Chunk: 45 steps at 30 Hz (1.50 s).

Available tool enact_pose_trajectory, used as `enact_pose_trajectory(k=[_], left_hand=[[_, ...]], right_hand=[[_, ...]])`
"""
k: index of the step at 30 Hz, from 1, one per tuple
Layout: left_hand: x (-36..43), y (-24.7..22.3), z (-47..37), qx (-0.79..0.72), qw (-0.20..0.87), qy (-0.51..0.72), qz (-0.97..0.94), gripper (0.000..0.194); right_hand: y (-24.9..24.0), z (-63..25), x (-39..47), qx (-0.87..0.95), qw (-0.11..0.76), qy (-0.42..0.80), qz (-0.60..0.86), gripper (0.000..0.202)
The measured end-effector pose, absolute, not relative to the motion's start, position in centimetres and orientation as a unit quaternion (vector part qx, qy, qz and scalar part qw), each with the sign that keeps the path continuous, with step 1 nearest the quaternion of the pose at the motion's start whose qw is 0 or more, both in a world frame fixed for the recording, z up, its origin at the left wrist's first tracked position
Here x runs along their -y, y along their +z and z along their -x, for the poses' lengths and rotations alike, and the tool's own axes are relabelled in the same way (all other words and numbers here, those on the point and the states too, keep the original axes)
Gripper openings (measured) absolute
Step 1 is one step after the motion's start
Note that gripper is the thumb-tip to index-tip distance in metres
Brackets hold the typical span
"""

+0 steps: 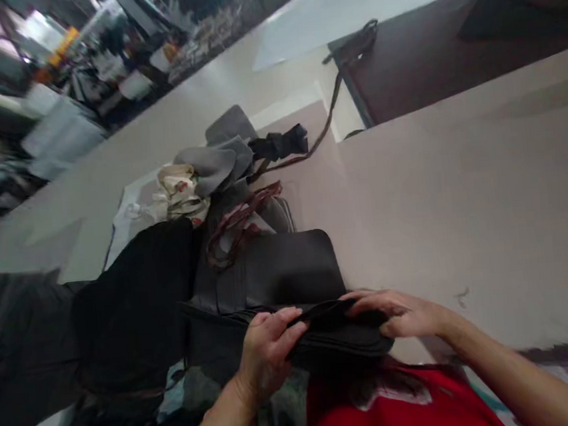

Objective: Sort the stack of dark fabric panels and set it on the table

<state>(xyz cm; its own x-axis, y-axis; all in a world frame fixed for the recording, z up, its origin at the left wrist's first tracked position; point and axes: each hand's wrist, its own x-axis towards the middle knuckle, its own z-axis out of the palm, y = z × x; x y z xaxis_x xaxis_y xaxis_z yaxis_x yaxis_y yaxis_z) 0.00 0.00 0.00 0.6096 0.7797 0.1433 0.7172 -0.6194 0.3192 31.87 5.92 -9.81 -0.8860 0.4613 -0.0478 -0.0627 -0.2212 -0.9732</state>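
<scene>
Got both hands on a stack of dark fabric pieces (291, 286) sitting at the near edge of the bench (464, 209), right in front of me. My left hand (270, 351) is curled closed, thumb on top and fingers underneath, pinching the near edge of the top layers. My right hand (399, 312) is flatter, fingers half bent and laid over the same edge a bit further along, pressing more than gripping as far as I can tell.

My guess on handling: this stuff is soft and floppy, light per piece, and the layers will probably slide on each other. The surface looks smooth, so I'd say pinch at the edge where the layers fan apart, which is exactly where my fingers are. Nothing fragile about it.

Counts, as best I can see:
- dark stack: one, several layers in it, too blurred to count
- black cloth heap (132, 308) to the left, touching the stack: one
- grey fabric bundle (221, 159) further back: one, maybe two pieces
- printed light cloth (178, 189) beside it: one
- reddish cord tangle (242, 220) just behind the stack: one
- long strap (328, 118) running back to the dark panel (430, 58): one
</scene>
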Motion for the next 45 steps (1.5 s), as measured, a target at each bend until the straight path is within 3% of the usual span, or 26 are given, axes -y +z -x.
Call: enact_pose_trajectory(k=[6, 11, 16, 20, 26, 30, 35, 45], left_hand=[[0.1, 0.0, 0.1, -0.425, 0.122, 0.133, -0.887, 0.045], [0.1, 0.1, 0.0, -0.422, 0.117, 0.137, -0.889, 0.037], [0.1, 0.5, -0.1, -0.412, 0.091, 0.133, -0.897, 0.041], [0.1, 0.7, 0.0, -0.393, 0.068, 0.121, -0.909, 0.049], [0.2, 0.4, -0.2, -0.413, 0.086, 0.126, -0.898, 0.044], [0.1, 0.4, -0.3, -0.427, 0.116, 0.125, -0.888, 0.044], [-0.2, 0.6, -0.5, -0.423, 0.117, 0.125, -0.89, 0.044], [-0.2, 0.2, -0.2, -0.424, 0.106, 0.133, -0.889, 0.04]], right_hand=[[-9.2, -31.6, -6.2, 0.614, 0.15, 0.75, 0.195, 0.073], [-8.5, -31.0, -6.2, 0.584, 0.195, 0.762, 0.199, 0.035], [-9.0, -29.8, -5.1, 0.562, 0.217, 0.728, 0.328, 0.037], [-9.5, -29.0, -4.3, 0.503, 0.26, 0.746, 0.351, 0.035], [-9.7, -29.3, -4.5, 0.56, 0.309, 0.684, 0.351, 0.044], [-9.5, -30.8, -4.6, 0.509, 0.301, 0.767, 0.251, 0.044], [-9.1, -32.2, -4.6, 0.441, 0.265, 0.845, 0.143, 0.073], [-8.5, -32.0, -5.1, 0.413, 0.268, 0.858, 0.147, 0.066]])
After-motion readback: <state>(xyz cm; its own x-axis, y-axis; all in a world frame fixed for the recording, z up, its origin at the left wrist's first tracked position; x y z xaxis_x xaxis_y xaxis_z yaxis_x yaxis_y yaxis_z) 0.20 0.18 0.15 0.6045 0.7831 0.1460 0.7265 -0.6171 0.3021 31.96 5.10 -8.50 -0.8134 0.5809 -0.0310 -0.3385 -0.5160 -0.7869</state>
